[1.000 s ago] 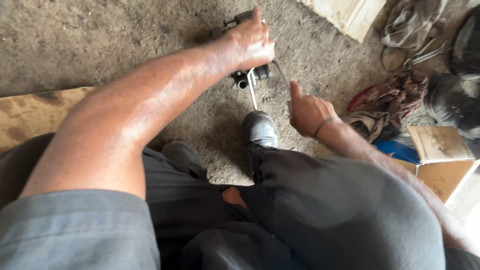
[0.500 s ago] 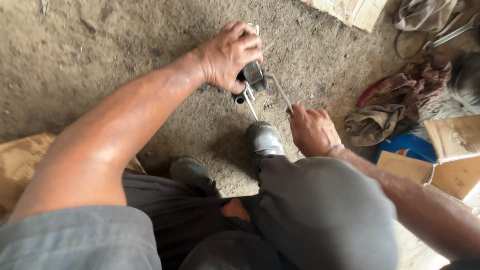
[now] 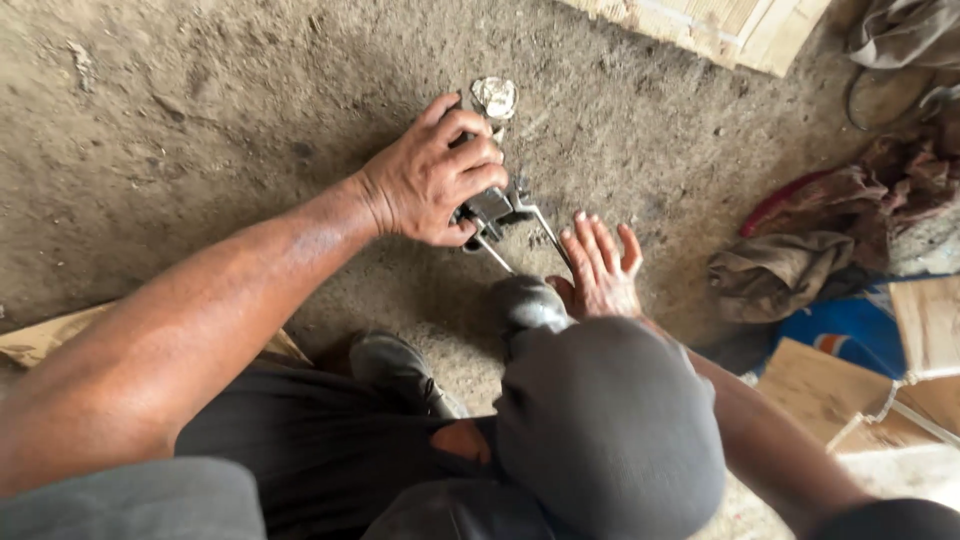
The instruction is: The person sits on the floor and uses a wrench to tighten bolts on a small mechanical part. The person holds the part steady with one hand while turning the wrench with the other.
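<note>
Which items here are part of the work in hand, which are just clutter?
In hand:
left hand gripping the metal tool
right hand open beside the tool's thin rods
shoe near the rods

Lying about:
rags
wooden boards
cardboard pieces
blue container

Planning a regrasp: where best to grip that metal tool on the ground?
Grip the thick body of the metal tool, coming from above as the left hand does. Its two thin rods trail toward the shoe and the open right hand, a poor purchase.
</note>
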